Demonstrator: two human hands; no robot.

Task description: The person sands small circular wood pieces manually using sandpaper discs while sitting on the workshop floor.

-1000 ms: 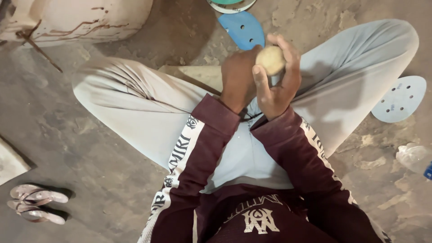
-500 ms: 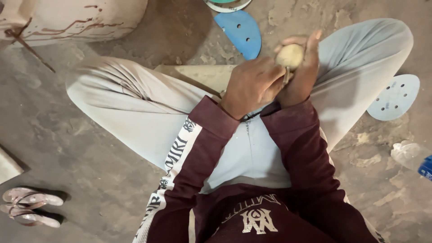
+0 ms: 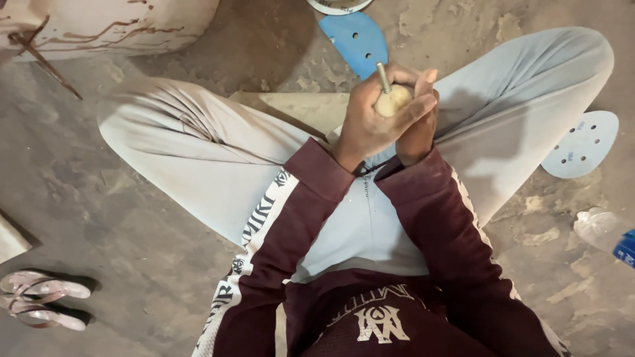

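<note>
I sit cross-legged on a dusty floor in pale trousers and a maroon top. Both hands meet above my lap around a small tan rounded knob (image 3: 393, 100) with a thin metal rod (image 3: 382, 76) sticking up out of it. My left hand (image 3: 362, 125) wraps the knob from the left, its fingers curled across the front. Pressed against it from the right is my right hand (image 3: 418, 135), thumb up beside the knob. Most of the knob is hidden by fingers.
A blue perforated sanding disc (image 3: 357, 36) lies on the floor just beyond my hands, and a paler one (image 3: 582, 145) lies by my right knee. A pale board (image 3: 297, 109) lies under my legs. Sandals (image 3: 43, 301) are at left, a plastic bottle (image 3: 605, 231) at right, and a large stained vessel (image 3: 112, 23) at top left.
A second ago my right hand held the knob up with fingers spread around it. Since then my left hand has closed over it, and the metal rod now shows on top.
</note>
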